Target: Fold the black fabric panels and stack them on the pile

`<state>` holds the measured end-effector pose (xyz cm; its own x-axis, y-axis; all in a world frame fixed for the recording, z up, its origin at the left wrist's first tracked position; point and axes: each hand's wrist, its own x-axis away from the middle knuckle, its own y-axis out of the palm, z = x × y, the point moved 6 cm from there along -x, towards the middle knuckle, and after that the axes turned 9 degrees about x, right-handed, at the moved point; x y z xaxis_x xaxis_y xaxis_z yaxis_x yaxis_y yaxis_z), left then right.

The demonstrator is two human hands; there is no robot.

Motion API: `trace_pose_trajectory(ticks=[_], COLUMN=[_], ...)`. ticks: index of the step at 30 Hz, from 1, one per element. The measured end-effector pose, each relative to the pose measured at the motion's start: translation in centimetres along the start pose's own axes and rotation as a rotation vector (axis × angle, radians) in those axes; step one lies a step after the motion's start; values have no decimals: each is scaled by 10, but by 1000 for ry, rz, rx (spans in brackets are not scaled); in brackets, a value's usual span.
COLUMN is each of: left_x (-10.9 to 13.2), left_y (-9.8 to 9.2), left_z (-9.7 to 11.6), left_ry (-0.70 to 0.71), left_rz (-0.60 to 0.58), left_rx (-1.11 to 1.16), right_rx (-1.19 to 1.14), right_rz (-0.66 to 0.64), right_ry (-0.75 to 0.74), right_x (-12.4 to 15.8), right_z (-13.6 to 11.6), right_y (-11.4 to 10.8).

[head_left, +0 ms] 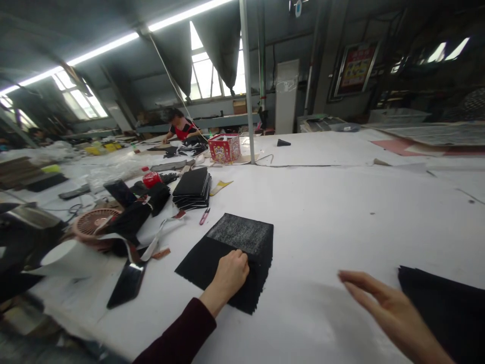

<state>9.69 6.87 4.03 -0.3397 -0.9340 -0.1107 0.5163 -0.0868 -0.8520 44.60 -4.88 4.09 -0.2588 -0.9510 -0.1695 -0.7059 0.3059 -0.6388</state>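
My left hand [231, 273] rests on a black fabric piece [204, 258] lying on the white table [314, 202]. Its fingers are curled closed on the fabric, and the fingertips are hidden. Along the far part of that piece runs a greyish, speckled panel [242, 233]; its right edge looks jagged. Off to the right, my right hand [390, 306] is slightly blurred over the table, its fingers stretched out and holding nothing. Just beyond it lies more black fabric [447, 303], cut off by the picture's edge.
Pink-handled thread snips [204, 216] and a stack of black pieces [192, 187] lie farther back. To the left are a pink fan [96, 222], a dark phone-like slab [127, 283] and a red-topped container [151, 178]. A pole [248, 86] rises behind; a person [184, 129] sits beyond a patterned box [225, 148].
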Motion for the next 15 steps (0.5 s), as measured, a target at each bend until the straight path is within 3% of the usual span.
trace_pose_trajectory(ticks=[3,6,9,12,15], left_x=[-3,-7,-11,-15,-14], left_y=[-6,-12,-13,-14,-28], left_z=[-11,-29,-43,-58,-84], left_ry=[-16,-54,-95,-173,-302], left_rz=[30,40,35,49,181], left_rx=[130,322,566,874,1262], right_rx=[-70,-69,70,242,292], right_rz=[-235,-344,-292,-245,-203], right_ry=[-241,-451,-579,-630,-638], right_x=[0,-1,-9,-16,-17], right_z=[-84,-137,-153,-149,-144], right_y=[87,148,184,207,217])
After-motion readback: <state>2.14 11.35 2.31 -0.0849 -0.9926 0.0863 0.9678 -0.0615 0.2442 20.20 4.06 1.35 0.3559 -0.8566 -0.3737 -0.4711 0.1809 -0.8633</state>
